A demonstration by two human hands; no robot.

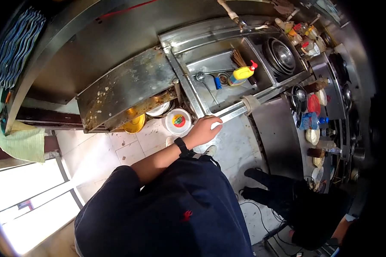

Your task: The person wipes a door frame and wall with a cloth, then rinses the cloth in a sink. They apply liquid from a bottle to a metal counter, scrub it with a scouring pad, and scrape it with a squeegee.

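Head view: left hand (205, 129), black watch (182, 147) at wrist, on sink rim (229, 112); grip closed, fingers curled over steel edge. Right hand out of sight. Rag (251, 103) wrapped round same rim, near hand. Inside sink: yellow soap bottle (243, 73) with red pump, ladle (206, 88). Stacked steel bowls (281, 55) in next basin. White tub (178, 121) on floor below bench. Another person's black trousers (278, 192) nearby.

Steel sink front rim (232, 112), cloth-wrapped, gripped by L hand (205, 129)
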